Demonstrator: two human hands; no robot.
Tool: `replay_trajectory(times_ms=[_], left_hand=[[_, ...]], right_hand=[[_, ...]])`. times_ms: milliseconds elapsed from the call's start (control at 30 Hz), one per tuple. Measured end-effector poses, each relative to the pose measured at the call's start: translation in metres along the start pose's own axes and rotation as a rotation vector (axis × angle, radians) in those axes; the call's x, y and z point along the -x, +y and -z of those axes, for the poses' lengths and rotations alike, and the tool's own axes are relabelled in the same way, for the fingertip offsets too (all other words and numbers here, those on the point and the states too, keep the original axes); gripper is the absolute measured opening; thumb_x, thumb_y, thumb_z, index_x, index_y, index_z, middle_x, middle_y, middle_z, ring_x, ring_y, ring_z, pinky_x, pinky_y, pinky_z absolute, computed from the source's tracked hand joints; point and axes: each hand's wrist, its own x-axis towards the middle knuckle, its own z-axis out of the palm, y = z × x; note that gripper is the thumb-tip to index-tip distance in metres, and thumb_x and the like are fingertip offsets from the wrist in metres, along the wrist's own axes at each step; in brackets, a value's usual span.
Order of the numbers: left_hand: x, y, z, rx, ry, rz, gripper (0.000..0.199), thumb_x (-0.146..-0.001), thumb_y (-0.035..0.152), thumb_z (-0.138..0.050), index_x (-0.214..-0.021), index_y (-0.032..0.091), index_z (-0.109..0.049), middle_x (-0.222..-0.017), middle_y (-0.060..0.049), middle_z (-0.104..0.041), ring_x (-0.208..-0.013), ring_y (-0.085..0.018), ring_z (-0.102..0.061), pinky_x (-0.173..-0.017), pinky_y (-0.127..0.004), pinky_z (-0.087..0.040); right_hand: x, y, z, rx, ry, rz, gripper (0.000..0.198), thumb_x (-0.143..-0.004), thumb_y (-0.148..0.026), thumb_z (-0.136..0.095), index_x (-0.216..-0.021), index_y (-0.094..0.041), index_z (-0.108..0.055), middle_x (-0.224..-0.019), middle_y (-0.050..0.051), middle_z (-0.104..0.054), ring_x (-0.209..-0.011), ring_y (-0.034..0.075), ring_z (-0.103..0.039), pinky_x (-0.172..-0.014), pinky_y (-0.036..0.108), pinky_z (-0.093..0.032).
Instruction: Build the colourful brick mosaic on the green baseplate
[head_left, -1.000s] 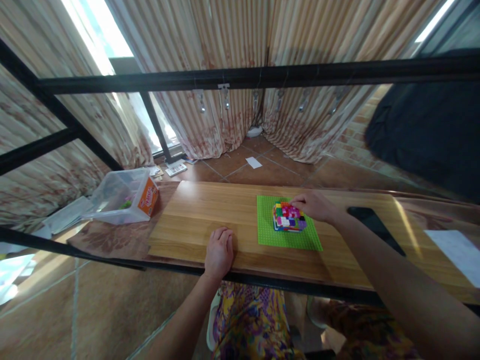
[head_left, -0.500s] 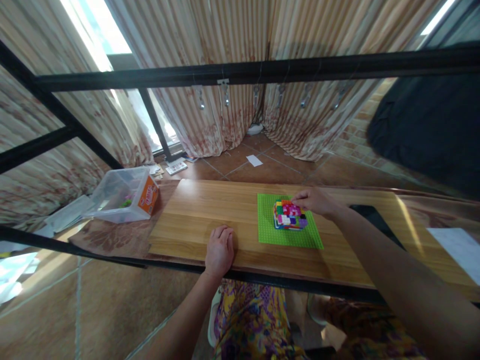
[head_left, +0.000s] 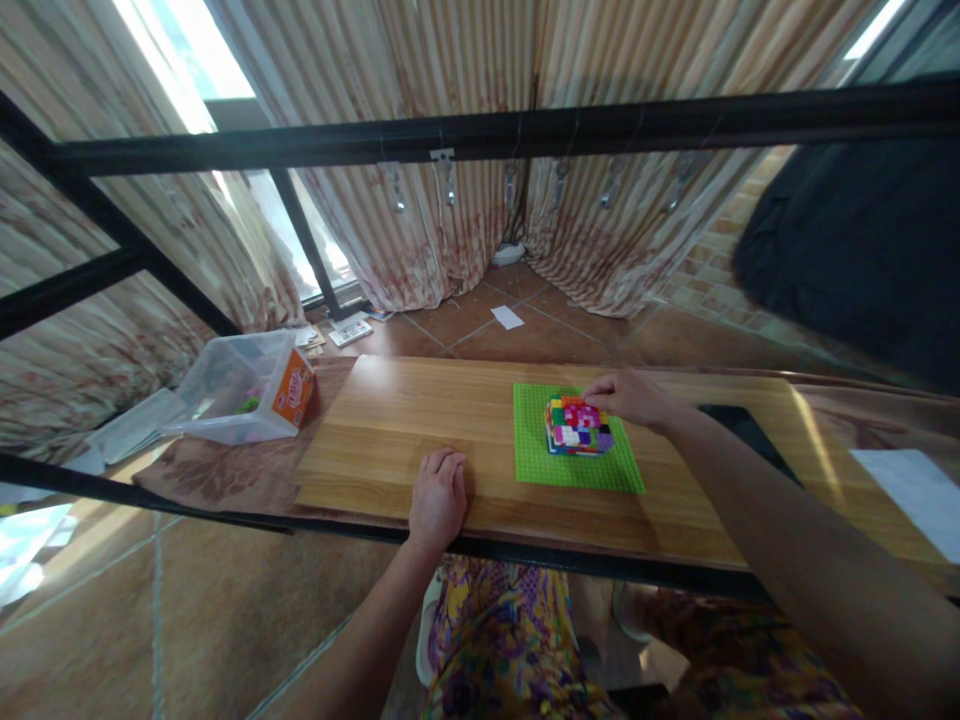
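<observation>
A: Where's the brick block (head_left: 577, 428)?
B: On the green baseplate (head_left: 541, 462), mid counter (head_left: 390, 420). The right hand (head_left: 628, 397) pinches its top far corner.
A: And the left hand (head_left: 438, 495)?
B: Loosely curled, resting on the counter's near edge, holding nothing.

Wooden bench (head_left: 420, 415) by the curtains.
On it: green baseplate (head_left: 547, 465), clear tub (head_left: 240, 390), black tablet (head_left: 750, 435), white paper (head_left: 911, 495).

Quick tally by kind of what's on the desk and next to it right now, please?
Green baseplate: 1
Multicoloured brick block, right hand touching its far side: 1
Clear plastic bin: 1
Dark phone-like slab: 1
White sheet: 1
Wooden board, left hand resting on it: 1
Total: 6
</observation>
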Motion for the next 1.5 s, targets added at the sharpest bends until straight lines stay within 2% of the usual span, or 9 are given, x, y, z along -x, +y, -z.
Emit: replay_trajectory(times_ms=[233, 367, 533, 667, 767, 900, 1133, 1267, 1500], left_hand=[[0.000, -0.002, -0.002, 0.002, 0.000, 0.000, 0.016, -0.094, 0.018, -0.048, -0.099, 0.019, -0.064, -0.103, -0.010, -0.065, -0.099, -0.023, -0.059, -0.090, -0.039, -0.052], [-0.001, -0.003, -0.002, 0.015, 0.004, 0.010, 0.017, -0.094, 0.018, -0.049, -0.097, 0.019, -0.065, -0.102, -0.009, -0.066, -0.099, -0.022, -0.060, -0.090, -0.039, -0.053], [-0.002, -0.005, 0.001, 0.057, -0.011, 0.011, 0.018, -0.094, 0.016, -0.048, -0.094, 0.020, -0.065, -0.099, -0.007, -0.067, -0.095, -0.021, -0.061, -0.087, -0.037, -0.053], [-0.009, 0.000, 0.006, 0.056, -0.024, 0.012, 0.018, -0.093, 0.014, -0.049, -0.094, 0.020, -0.066, -0.099, -0.007, -0.068, -0.096, -0.021, -0.062, -0.089, -0.038, -0.052], [-0.027, 0.015, 0.007, 0.108, -0.028, 0.009, 0.019, -0.094, 0.016, -0.048, -0.096, 0.020, -0.066, -0.095, -0.006, -0.068, -0.094, -0.021, -0.062, -0.088, -0.037, -0.051], [-0.067, 0.053, -0.006, 0.282, -0.094, -0.018, 0.020, -0.095, 0.020, -0.047, -0.098, 0.021, -0.067, -0.094, -0.005, -0.068, -0.089, -0.017, -0.064, -0.082, -0.030, -0.051], [-0.127, 0.107, -0.043, 0.328, -0.227, -0.017, 0.021, -0.095, 0.021, -0.049, -0.099, 0.022, -0.070, -0.101, -0.004, -0.073, -0.093, -0.017, -0.066, -0.086, -0.028, -0.049], [-0.141, 0.117, -0.054, 0.204, -0.280, -0.047, 0.021, -0.094, 0.024, -0.051, -0.089, 0.023, -0.071, -0.093, -0.002, -0.074, -0.089, -0.018, -0.065, -0.086, -0.029, -0.045], [-0.137, 0.127, -0.070, 0.180, -0.242, -0.008, 0.020, -0.091, 0.026, -0.056, -0.082, 0.025, -0.074, -0.094, -0.001, -0.075, -0.094, -0.018, -0.062, -0.095, -0.034, -0.039]], right_hand=[[-0.001, 0.003, -0.002, -0.121, 0.015, -0.025, 0.007, -0.067, -0.024, -0.071, -0.068, -0.020, -0.077, -0.065, 0.002, -0.073, -0.059, 0.014, -0.062, -0.057, 0.024, -0.045], [0.004, 0.004, -0.007, -0.253, 0.090, -0.043, 0.010, -0.063, -0.029, -0.074, -0.065, -0.018, -0.075, -0.063, 0.003, -0.072, -0.058, 0.014, -0.061, -0.056, 0.024, -0.045], [0.019, 0.016, -0.020, -0.335, 0.305, -0.059, 0.031, -0.073, -0.043, -0.064, -0.082, -0.016, -0.075, -0.067, 0.003, -0.071, -0.058, 0.014, -0.059, -0.055, 0.025, -0.046], [0.050, 0.033, -0.032, -0.364, 0.469, -0.090, 0.035, -0.077, -0.047, -0.058, -0.081, -0.016, -0.073, -0.062, 0.003, -0.067, -0.058, 0.016, -0.059, -0.056, 0.027, -0.046], [0.078, 0.050, -0.045, -0.323, 0.569, -0.099, 0.031, -0.077, -0.045, -0.060, -0.082, -0.018, -0.074, -0.075, 0.006, -0.073, -0.069, 0.020, -0.066, -0.064, 0.030, -0.050], [0.105, 0.077, -0.066, -0.134, 0.637, -0.102, 0.028, -0.080, -0.042, -0.057, -0.081, -0.019, -0.074, -0.084, 0.009, -0.075, -0.077, 0.024, -0.069, -0.071, 0.034, -0.053], [0.116, 0.092, -0.091, 0.098, 0.725, 0.058, 0.026, -0.090, -0.036, -0.049, -0.085, -0.021, -0.070, -0.092, 0.008, -0.073, -0.080, 0.021, -0.068, -0.073, 0.033, -0.053], [0.116, 0.087, -0.091, 0.103, 0.721, 0.070, 0.025, -0.092, -0.033, -0.048, -0.087, -0.020, -0.069, -0.091, 0.008, -0.072, -0.080, 0.020, -0.068, -0.074, 0.032, -0.053], [0.115, 0.089, -0.090, 0.078, 0.724, 0.073, 0.024, -0.092, -0.031, -0.049, -0.087, -0.020, -0.069, -0.089, 0.007, -0.072, -0.080, 0.020, -0.067, -0.073, 0.031, -0.052]])
